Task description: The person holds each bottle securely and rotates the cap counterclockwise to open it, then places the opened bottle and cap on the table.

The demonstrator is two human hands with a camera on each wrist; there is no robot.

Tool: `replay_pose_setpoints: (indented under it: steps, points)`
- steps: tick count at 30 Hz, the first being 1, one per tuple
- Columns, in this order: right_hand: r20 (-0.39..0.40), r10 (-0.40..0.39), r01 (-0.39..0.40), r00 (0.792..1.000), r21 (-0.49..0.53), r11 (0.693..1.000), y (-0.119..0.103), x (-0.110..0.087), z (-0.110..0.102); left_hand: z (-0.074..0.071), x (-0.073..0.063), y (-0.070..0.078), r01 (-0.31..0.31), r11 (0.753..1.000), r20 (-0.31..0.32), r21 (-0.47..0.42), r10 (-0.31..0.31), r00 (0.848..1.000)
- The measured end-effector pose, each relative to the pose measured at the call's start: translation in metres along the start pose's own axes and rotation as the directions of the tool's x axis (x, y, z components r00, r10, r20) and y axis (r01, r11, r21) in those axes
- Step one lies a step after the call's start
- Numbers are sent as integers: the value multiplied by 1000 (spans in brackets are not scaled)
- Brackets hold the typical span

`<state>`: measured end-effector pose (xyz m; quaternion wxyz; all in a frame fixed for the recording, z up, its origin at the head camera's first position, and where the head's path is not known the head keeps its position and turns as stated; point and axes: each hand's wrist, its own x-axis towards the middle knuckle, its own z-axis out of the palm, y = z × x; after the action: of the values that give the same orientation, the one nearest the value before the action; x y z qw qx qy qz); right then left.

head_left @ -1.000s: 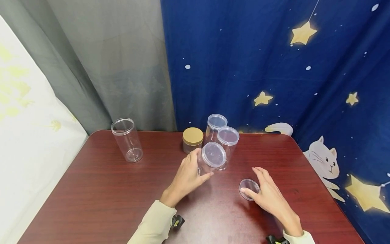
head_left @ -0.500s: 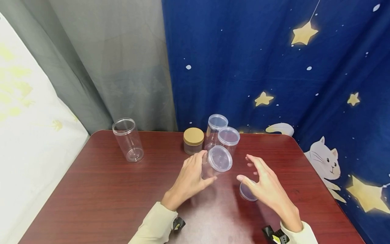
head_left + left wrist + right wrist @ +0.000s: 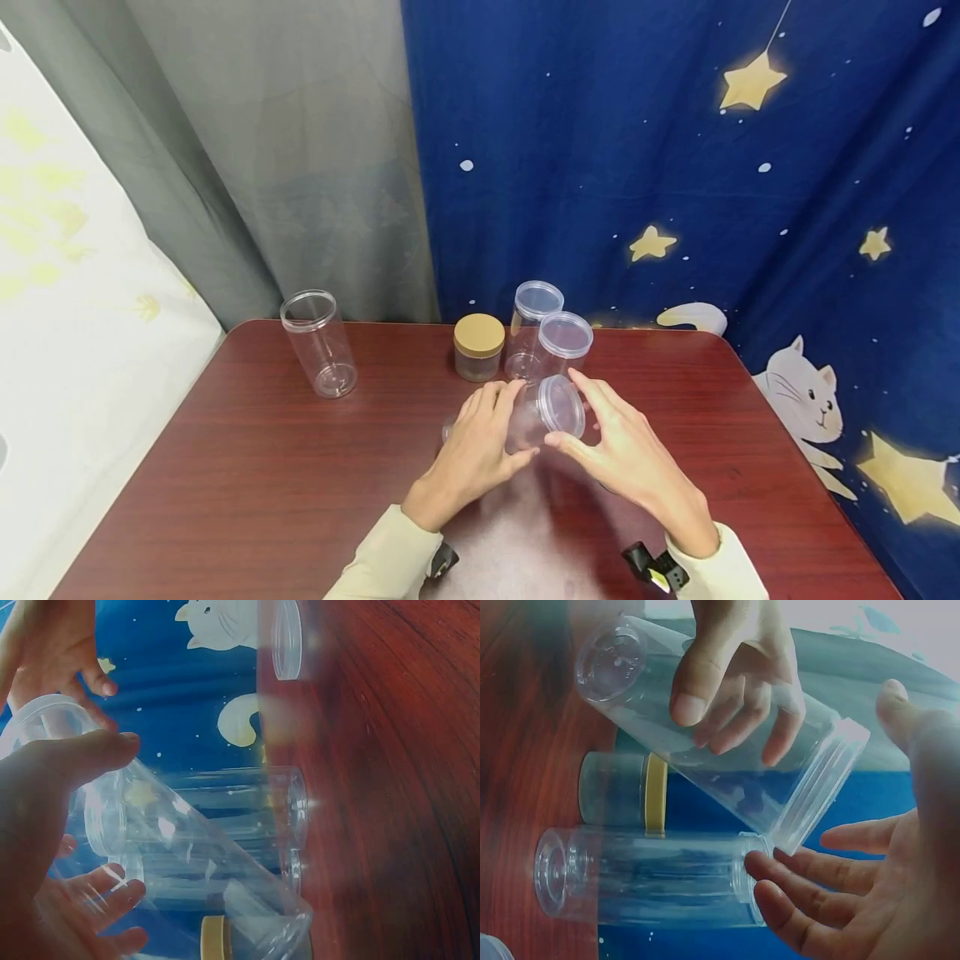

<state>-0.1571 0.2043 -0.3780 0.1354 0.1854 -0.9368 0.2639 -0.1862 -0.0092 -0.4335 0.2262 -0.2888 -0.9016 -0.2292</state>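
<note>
My left hand [image 3: 468,442] grips a clear plastic jar [image 3: 525,421] round its body, tilted with its lidded end up toward the right. My right hand [image 3: 637,446] is at that end, thumb and fingers spread around the clear lid [image 3: 562,407]. In the right wrist view the thumb stands apart from the lid [image 3: 821,787], while the fingertips are right by its rim. A loose clear lid [image 3: 287,639] lies on the table, mostly hidden behind the right hand in the head view.
Behind the hands stand two lidded clear jars, a front one [image 3: 566,335] and a rear one [image 3: 538,300]. Beside them is a short jar with a gold lid [image 3: 479,337]. A lidless clear jar [image 3: 318,350] stands at the back left of the table [image 3: 225,492]. Curtains [image 3: 525,167] hang behind.
The jar in my left hand has tipped further over, its lid swinging right and down. My right hand has left the loose lid on the table and come up to the jar's lid.
</note>
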Motion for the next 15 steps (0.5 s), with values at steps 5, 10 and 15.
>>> replay_pose_setpoints:
  steps: [5,10,15]
  points:
    - [13,25,-25,1000,-14,1000,-1,4,2,0,-1,2,7,1000,17,18,-7,1000]
    - [2,10,-10,1000,-19,1000,-1,5,4,0,-1,3,5,998,21,57,-6,1000]
    - [-6,-3,3,1000,-3,1000,-1,4,7,2,-2,1,-14,995,22,97,12,1000]
